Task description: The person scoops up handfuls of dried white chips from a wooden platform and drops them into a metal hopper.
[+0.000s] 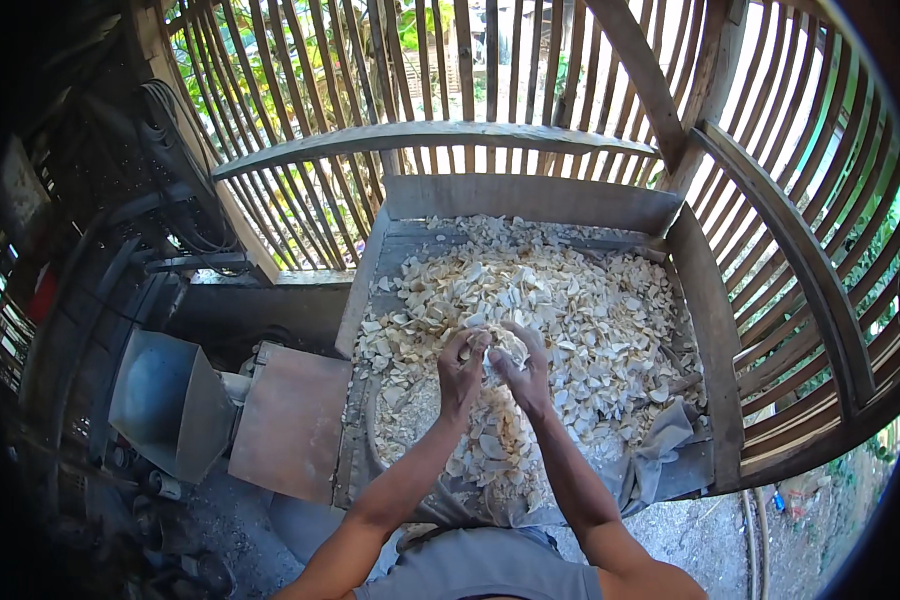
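Note:
A large heap of pale, dry, curled chips (530, 285), which look like dried root slices, fills a wooden tray with raised boards (530, 198). Above the near middle of the heap, my left hand (460, 368) and my right hand (527, 378) are raised close together. Between them they clasp a small bunch of chips (508, 348), the fingers curled round it. Below my hands, more chips and crumbly bits (495, 440) lie toward the tray's near edge. A grey cloth (660, 450) is bunched at the near right corner.
To the left of the tray are a flat reddish-brown panel (292, 420) and a metal hopper (160, 400). Wooden slat walls (450, 80) close in the back and right. Coiled cables (175, 130) hang at the left, and hoses (757, 545) run along the floor at right.

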Motion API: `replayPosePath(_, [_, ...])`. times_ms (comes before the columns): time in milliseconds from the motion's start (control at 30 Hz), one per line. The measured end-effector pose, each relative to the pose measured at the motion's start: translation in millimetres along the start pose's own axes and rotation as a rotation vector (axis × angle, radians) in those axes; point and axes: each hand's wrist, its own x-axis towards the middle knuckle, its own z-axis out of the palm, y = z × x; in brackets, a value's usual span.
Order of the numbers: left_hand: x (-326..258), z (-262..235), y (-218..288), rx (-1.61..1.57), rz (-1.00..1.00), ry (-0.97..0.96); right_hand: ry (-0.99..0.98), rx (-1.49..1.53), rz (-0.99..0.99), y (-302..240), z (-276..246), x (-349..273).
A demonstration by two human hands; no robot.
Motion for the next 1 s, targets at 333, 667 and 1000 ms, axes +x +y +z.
replayPosePath(333, [-10, -58, -47, 0.497, 0.13, -0.244, -0.316, -0.58, -0.062, 31, -64, -50])
replayPosePath(667, [-20, -21, -68, 0.511, 0.084, -0.129, -0.144, -0.819, 0.056, 43, -15, -57])
replayPosePath(1000, [2, 17, -52, 0.077, 0.015, 0.051, 0.027, -0.376, -0.045, 71, 4, -11])
